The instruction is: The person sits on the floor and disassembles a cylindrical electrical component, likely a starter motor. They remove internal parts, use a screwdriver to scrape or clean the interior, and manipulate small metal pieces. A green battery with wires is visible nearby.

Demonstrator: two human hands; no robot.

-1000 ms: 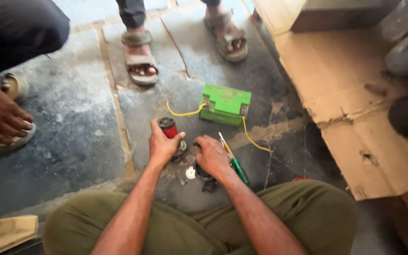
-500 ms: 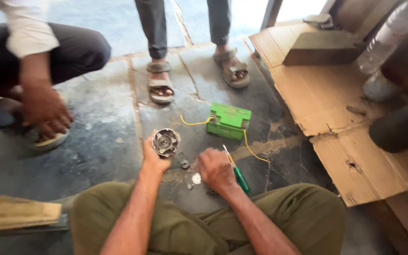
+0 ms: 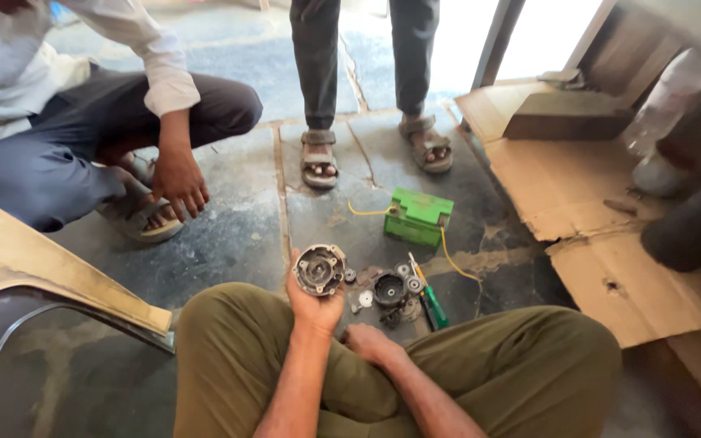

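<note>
One left hand [image 3: 315,307] grips round motor part [image 3: 319,270] | right hand [image 3: 369,341] fingers hidden

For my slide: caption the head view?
Left hand lifts round motor part above small parts beside green box.

Ahead of my hands the stone floor [image 3: 237,235] lies open to the left, up to a crouching person's hand [image 3: 178,182] and foot. Straight ahead, small round motor parts [image 3: 389,290], a green screwdriver [image 3: 429,292] and a green battery box [image 3: 418,216] with yellow wires crowd the way, sandalled feet [image 3: 319,160] beyond. Cardboard [image 3: 610,235] bounds the right.
</note>
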